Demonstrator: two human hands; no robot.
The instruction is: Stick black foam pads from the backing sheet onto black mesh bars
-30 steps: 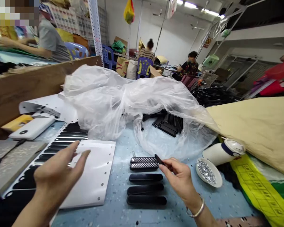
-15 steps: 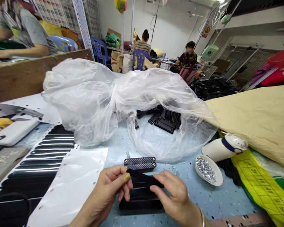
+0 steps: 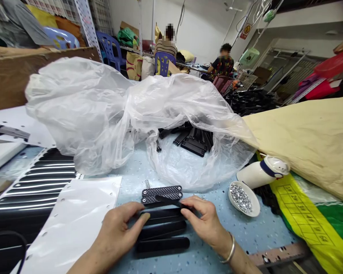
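My right hand (image 3: 204, 220) pinches one end of a thin, flat black strip (image 3: 169, 200), its free end slanting up to the left. Across from it, my left hand (image 3: 122, 225) has thumb and index finger closed around the left end of another black strip (image 3: 162, 216) at the table. Nearer to me lie more glossy, round-ended black strips (image 3: 164, 243), side by side. Just beyond the hands rests a pair of textured black bars (image 3: 162, 191) with silver dots at their ends. The left hand's other fingers are partly hidden.
Behind stands a large clear plastic bag (image 3: 165, 101) with black slotted pieces (image 3: 194, 146) in its mouth. At right are a white bowl (image 3: 256, 207) of small silver parts and a white bottle (image 3: 251, 175). White sheets (image 3: 82, 213) lie left. Other people (image 3: 165, 47) sit farther back.
Both hands held one strip between them before. Now my left hand is off that strip and lower at the strips' left ends, while the right keeps its strip. The view has shifted slightly.
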